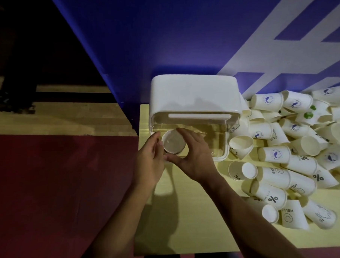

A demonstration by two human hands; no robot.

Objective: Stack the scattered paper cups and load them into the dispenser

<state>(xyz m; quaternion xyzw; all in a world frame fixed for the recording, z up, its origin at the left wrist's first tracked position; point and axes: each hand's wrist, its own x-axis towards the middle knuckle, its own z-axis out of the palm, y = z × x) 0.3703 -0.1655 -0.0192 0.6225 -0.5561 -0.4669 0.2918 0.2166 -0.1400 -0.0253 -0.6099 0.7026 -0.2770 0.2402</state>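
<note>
Pale yellow table (pixel 188 215), near edge at the bottom of the view; dark red floor (pixel 51 192) to its left. Two bare forearms reach in from the near side.

Left hand (pixel 149 161): fingers curled against the left side of one white paper cup (pixel 173 143). Right hand (pixel 194 159): thumb on the cup's near side, index finger arched round the far side. Both grip it. The cup is upright, its open mouth facing the camera and its inside plain. From above I cannot tell whether it is one cup or a nested stack. It sits at the left end of the clear box.

One dispenser (pixel 195 92): clear body with a white lid at the far side, standing on the table's far left.

Loose cups (pixel 293 152): a pile right of the dispenser, running near to far. There are well over two dozen, overlapping too much for an exact count. Most lie on their sides. Prints: blue whale emblem, "%", "HELLO", a green spot.

Far: a blue wall (pixel 161 31) with white bands.
</note>
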